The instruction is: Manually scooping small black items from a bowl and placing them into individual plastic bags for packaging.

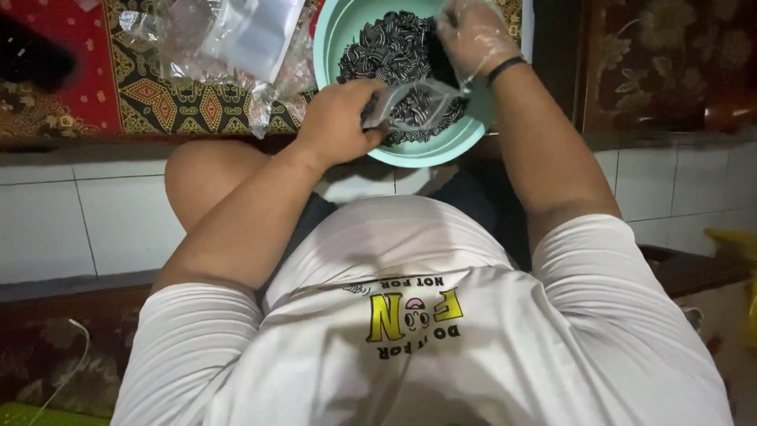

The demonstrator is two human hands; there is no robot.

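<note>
Both hands worked over the teal basin (pixel 465 134): left hand (pixel 335 122) pinched small clear bag (pixel 414 106) mouth open, gloved right hand (pixel 471 35) clutched striped sunflower seeds (pixel 386 51) above it, so spills dropped back in

A small clear plastic bag (pixel 414 106) hangs open over the near side of a round mint-green bowl (pixel 426 150), partly filled with striped black-and-white sunflower seeds (pixel 386 51). More seeds heap in the bowl, far centre of the scene.
</note>
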